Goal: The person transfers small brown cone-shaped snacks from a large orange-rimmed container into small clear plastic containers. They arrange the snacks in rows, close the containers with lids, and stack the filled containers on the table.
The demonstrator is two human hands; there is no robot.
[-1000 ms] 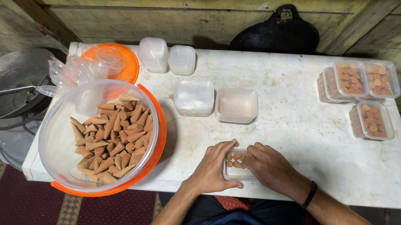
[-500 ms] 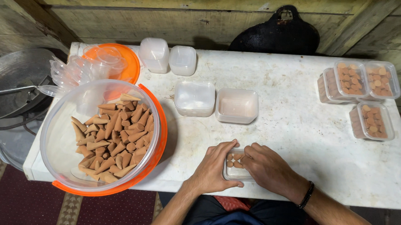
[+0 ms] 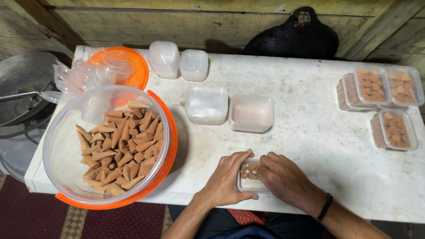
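Note:
A small clear plastic box (image 3: pixel 251 183) sits near the table's front edge with a few brown cones standing in it. My left hand (image 3: pixel 227 178) cups its left side, fingers curled against the rim. My right hand (image 3: pixel 282 178) covers its right side, fingertips down among the cones. A large clear bowl (image 3: pixel 67 169) on an orange lid at the left holds several loose brown cones (image 3: pixel 122 143).
Two empty clear boxes (image 3: pixel 206 105) (image 3: pixel 251 112) stand mid-table, two more (image 3: pixel 164 58) at the back. Filled, lidded boxes (image 3: pixel 388 93) are stacked at the right. Stacked lids (image 3: pixel 85 70) lie on an orange lid. A metal pan (image 3: pixel 8 87) sits off the table's left; a black bag (image 3: pixel 296 36) behind.
Both hands stay on the small box; the fingers have shifted only slightly over the cones.

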